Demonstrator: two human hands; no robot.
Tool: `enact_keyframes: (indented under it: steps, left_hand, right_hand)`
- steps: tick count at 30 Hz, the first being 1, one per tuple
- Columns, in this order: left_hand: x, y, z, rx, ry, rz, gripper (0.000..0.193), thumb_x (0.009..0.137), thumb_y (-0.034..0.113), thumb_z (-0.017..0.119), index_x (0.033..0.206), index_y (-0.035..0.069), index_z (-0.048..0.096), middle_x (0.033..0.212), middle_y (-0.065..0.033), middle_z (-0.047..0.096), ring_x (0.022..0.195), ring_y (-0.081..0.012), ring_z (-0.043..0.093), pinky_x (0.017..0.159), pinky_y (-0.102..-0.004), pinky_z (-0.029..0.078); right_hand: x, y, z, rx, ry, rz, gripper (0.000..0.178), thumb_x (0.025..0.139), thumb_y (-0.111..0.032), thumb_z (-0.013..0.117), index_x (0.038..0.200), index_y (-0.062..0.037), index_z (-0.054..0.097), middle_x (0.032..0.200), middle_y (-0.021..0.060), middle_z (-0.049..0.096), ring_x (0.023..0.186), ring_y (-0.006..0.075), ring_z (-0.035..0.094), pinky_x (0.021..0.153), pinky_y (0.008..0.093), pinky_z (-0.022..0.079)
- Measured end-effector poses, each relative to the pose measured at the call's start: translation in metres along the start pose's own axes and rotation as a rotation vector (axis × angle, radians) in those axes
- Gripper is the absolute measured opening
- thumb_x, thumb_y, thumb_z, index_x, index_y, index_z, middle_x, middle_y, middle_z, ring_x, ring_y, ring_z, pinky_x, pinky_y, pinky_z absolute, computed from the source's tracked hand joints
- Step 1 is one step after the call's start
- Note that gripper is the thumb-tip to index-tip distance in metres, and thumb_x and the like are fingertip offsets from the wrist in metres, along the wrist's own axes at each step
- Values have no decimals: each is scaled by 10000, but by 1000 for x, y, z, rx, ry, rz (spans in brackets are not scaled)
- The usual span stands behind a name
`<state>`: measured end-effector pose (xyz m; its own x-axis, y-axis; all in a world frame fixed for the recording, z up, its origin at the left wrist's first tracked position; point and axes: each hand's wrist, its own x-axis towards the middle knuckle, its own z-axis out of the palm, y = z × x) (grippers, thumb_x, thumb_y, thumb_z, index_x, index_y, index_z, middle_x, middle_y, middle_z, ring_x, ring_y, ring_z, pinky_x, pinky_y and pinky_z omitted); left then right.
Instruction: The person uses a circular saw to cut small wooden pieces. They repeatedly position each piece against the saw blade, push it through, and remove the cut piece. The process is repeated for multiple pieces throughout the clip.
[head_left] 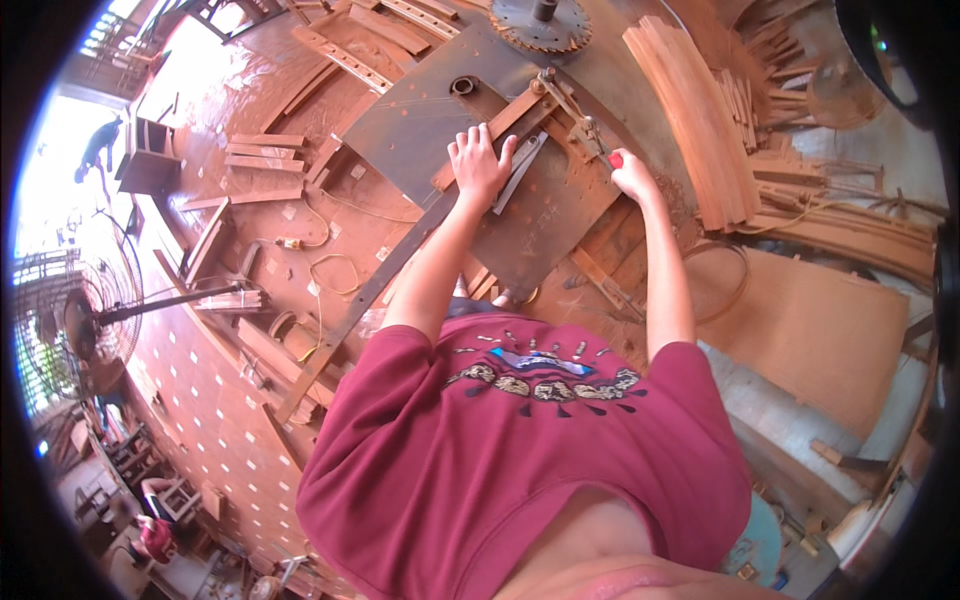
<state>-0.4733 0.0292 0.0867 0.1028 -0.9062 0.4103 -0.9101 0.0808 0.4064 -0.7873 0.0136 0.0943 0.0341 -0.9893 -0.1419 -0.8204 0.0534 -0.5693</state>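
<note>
My left hand [480,165] lies with fingers stretched out at the end of a wooden strip [515,115] on a dark metal machine table [400,140]. My right hand [634,177] is closed round the red-ended handle [615,160] of a metal toggle clamp [585,130] to its left. The clamp sits on a wooden jig beside the strip. Between my hands lies a narrow pale metal bar [521,172]. A metal ring [463,86] rests on the table beyond my left hand.
A large toothed circular saw blade [540,22] is at the table's far end. Long boards [695,120] are stacked on the right. A long dark bar [390,265] runs off toward the lower left. Cut wood pieces [265,150] and a cable [335,275] lie on the floor; a fan [85,320] stands left.
</note>
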Motion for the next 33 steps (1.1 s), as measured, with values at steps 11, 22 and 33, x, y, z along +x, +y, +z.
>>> enact_keyframes:
  steps: [11, 22, 33]
  left_hand:
    - [-1, 0, 15, 191, -64, -46, 484, 1008, 476, 479, 1124, 25, 612, 1039, -103, 605, 1019, -293, 550, 870, -467, 398]
    - [14, -25, 33, 332, -7, -21, 451, 1030, 457, 443, 1150, 51, 597, 1081, -104, 617, 1052, -288, 560, 929, -472, 389]
    - [10, -23, 45, 328, 111, 39, 438, 1022, 446, 461, 1141, 53, 614, 1072, -97, 627, 1041, -284, 574, 899, -440, 420]
  right_hand:
    - [18, -12, -5, 313, -345, 338, 88, 707, -22, 524, 765, -8, 589, 638, 68, 561, 494, 167, 522, 468, 309, 426]
    - [28, -35, 7, 211, -237, 257, 146, 712, -127, 606, 640, -2, 585, 561, 73, 568, 456, 181, 558, 433, 344, 458]
    - [48, -1, 44, 18, -6, 189, 334, 834, -233, 565, 783, 79, 674, 643, 175, 666, 535, 266, 660, 541, 400, 539]
